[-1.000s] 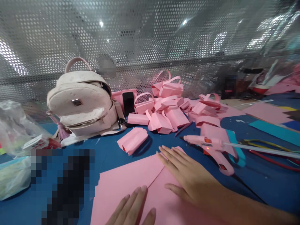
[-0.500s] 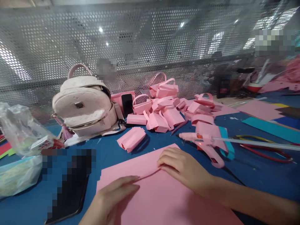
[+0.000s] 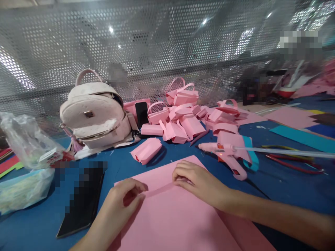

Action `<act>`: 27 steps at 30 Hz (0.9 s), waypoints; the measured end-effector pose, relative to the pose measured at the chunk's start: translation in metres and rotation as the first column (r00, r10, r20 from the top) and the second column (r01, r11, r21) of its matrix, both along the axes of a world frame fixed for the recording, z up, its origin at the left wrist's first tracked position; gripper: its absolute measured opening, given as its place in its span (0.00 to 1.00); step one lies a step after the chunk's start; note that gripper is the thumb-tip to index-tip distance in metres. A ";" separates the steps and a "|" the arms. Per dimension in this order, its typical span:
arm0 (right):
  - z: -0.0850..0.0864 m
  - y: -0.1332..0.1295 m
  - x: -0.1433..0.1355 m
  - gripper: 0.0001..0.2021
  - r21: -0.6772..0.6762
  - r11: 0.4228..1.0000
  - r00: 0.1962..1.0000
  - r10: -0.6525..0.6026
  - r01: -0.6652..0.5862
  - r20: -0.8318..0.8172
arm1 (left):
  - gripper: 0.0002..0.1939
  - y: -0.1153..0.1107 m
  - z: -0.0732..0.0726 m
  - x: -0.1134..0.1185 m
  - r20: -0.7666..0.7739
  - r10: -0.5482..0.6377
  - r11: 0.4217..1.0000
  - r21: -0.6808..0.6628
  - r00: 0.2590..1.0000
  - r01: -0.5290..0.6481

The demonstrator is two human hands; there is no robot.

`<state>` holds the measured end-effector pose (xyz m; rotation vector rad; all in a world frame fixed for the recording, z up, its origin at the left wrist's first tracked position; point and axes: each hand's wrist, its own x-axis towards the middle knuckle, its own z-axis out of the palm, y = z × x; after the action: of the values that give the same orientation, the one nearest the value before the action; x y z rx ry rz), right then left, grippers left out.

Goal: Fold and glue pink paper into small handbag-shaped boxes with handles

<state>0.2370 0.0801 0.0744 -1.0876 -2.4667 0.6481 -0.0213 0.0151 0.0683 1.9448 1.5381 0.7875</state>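
Large pink paper sheets point(image 3: 172, 216) lie stacked in front of me, the top one with its far edge slightly below that of the sheets under it. My left hand point(image 3: 123, 198) is closed at the left end of that edge, thumb and bent fingers pinching the paper. Farther right along the same edge, my right hand point(image 3: 193, 179) has its fingers curled over the paper, thumb underneath or hidden. A pink glue gun point(image 3: 222, 150) with a long clear glue stick lies beyond my right hand. A small folded pink paper box point(image 3: 146, 150) sits past the stack.
Several small pink paper bags point(image 3: 183, 118) are heaped at the back, beside a white backpack point(image 3: 96, 111). A dark phone or tablet point(image 3: 85, 205) and plastic bags point(image 3: 26, 188) lie left. Red-handled scissors or pliers point(image 3: 293, 164) and a blue strip point(image 3: 303, 137) are at right.
My left hand has shifted left and up along the paper's edge, its fingers now more bent. The right hand has moved slightly left. The top sheet sits a little differently on the stack.
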 end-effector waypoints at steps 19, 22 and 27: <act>-0.011 -0.004 0.003 0.13 0.368 0.919 0.990 0.141 -0.142 0.030 | 0.09 0.005 0.004 0.025 -0.391 -0.103 0.948 0.239 0.915 0.209; -0.010 -0.005 0.006 0.11 0.359 0.923 0.990 0.143 -0.139 0.014 | 0.09 0.009 0.005 0.032 -0.401 -0.109 0.946 0.239 0.910 0.219; -0.014 -0.003 0.009 0.11 0.410 0.899 0.986 0.167 -0.155 0.005 | 0.11 0.010 0.001 0.036 -0.405 -0.116 0.943 0.243 0.907 0.229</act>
<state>0.2457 0.0772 0.0608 -0.7108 -2.5250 0.1684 0.0144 0.0249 0.0690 2.5369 1.4952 0.5982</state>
